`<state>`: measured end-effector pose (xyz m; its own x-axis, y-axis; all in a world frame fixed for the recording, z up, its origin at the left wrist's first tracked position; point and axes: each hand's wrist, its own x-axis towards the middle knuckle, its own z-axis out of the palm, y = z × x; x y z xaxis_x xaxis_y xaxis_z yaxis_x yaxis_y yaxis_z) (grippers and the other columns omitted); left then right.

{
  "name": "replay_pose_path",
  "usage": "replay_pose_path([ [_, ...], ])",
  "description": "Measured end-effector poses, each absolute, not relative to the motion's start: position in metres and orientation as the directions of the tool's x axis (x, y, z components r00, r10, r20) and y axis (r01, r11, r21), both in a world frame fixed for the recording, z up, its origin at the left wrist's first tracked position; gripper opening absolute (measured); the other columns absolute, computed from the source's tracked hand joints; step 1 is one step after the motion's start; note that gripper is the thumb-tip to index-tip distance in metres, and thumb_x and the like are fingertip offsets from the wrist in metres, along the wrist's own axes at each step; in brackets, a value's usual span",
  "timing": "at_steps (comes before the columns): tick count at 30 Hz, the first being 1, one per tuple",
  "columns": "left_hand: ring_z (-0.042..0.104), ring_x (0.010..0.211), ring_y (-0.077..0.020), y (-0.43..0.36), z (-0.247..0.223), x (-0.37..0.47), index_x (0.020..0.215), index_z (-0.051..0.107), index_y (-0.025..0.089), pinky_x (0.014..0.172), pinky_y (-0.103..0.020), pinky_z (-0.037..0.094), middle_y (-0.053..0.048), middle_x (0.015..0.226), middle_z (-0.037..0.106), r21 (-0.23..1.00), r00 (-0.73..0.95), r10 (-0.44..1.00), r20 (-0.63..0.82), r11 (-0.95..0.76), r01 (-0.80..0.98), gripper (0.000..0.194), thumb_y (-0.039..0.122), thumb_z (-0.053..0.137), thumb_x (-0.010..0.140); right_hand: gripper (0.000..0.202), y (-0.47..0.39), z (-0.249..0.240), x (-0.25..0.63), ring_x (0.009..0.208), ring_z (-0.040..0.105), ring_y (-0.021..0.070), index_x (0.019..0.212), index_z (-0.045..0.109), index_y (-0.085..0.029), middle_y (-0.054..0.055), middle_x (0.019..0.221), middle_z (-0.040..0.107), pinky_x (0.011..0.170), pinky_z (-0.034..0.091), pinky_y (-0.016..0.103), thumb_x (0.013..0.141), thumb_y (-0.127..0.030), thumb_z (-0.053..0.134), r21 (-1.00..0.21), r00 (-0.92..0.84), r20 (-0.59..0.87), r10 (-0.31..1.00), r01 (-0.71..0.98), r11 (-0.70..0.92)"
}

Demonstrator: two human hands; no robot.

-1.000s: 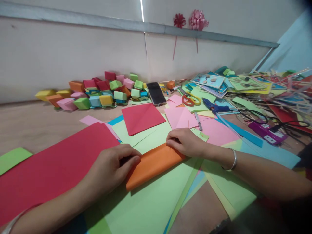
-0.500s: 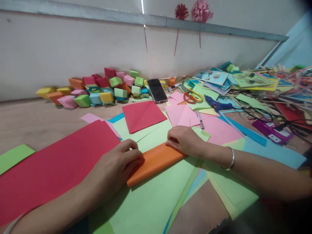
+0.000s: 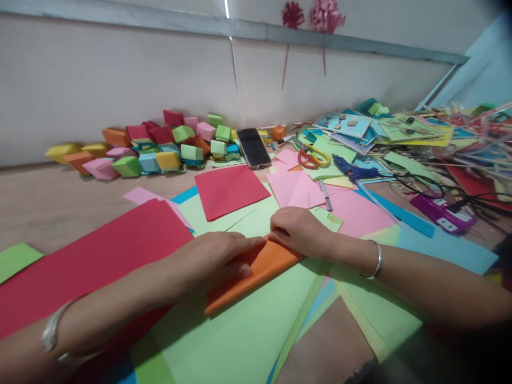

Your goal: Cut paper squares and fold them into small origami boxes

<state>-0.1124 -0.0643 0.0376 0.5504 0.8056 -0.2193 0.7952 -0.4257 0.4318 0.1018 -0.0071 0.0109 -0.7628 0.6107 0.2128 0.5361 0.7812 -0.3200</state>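
Observation:
A folded sheet of orange paper (image 3: 256, 272) lies slantwise on a large light green sheet (image 3: 236, 330). Its far right end is pinched in the curled fingers of my right hand (image 3: 298, 229). My left hand (image 3: 220, 256) lies over the left part of the orange paper, index finger stretched along the far edge towards my right hand and thumb on the surface. That hand grips nothing and hides part of the paper. Just beyond is a red square (image 3: 232, 192) with a crease. A big red sheet (image 3: 92, 261) sits under my left forearm.
Coloured paper boxes (image 3: 152, 141) pile along the wall, beside a phone (image 3: 253, 148). Scissors (image 3: 314, 157), a cutter knife (image 3: 326, 196) and a blue glue gun (image 3: 354, 169) lie behind my right hand. A purple power strip (image 3: 442, 213) with cables is at right.
My left hand has moved right along the orange paper, and its fingers have gone from a bent grip on the left end to stretched out. My right hand has stayed at its end.

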Motion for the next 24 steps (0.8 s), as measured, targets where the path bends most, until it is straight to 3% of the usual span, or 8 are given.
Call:
replay_pose_path([
  [4,0.064,0.073,-0.0215,-0.067,0.033,-0.12,0.144,0.048,0.033,0.057,-0.026,0.041,-0.005,0.094,0.072,0.371,0.513,0.803,-0.305,-0.395,0.84,0.064,0.03,0.056,0.081,0.022,-0.007,0.011,0.102,0.069,0.05,0.0141,0.068,0.056,-0.016,0.002,0.07,0.06,0.062,0.031,0.025,0.085,-0.017,0.07,-0.327,-0.762,0.21,0.613,0.536,0.778],
  [13,0.065,0.082,-0.0209,-0.066,0.042,-0.127,0.152,0.032,0.035,0.063,-0.023,0.045,-0.002,0.103,0.072,0.432,0.597,0.716,-0.362,-0.439,0.788,0.076,0.027,0.059,0.081,0.022,-0.007,0.012,0.102,0.068,0.049,0.0136,0.067,0.056,-0.016,0.001,0.069,0.058,0.063,0.031,0.025,0.084,-0.016,0.069,-0.347,-0.759,0.206,0.618,0.534,0.771],
  [18,0.062,0.074,-0.0177,-0.067,0.047,-0.127,0.147,0.042,0.039,0.058,-0.022,0.041,-0.001,0.093,0.069,0.403,0.614,0.69,-0.383,-0.473,0.784,0.067,0.023,0.054,0.083,0.021,-0.008,0.013,0.101,0.068,0.049,0.0135,0.067,0.056,-0.016,0.001,0.069,0.059,0.063,0.032,0.025,0.083,-0.014,0.069,-0.347,-0.75,0.19,0.634,0.553,0.758],
  [24,0.064,0.084,-0.0183,-0.064,0.049,-0.133,0.144,0.045,0.039,0.065,-0.022,0.044,0.0,0.102,0.07,0.503,0.633,0.673,-0.383,-0.423,0.754,0.077,0.018,0.063,0.073,0.019,-0.006,0.013,0.103,0.069,0.049,0.0142,0.069,0.058,-0.016,0.001,0.07,0.058,0.063,0.033,0.026,0.084,-0.016,0.069,-0.338,-0.748,0.194,0.635,0.556,0.759],
])
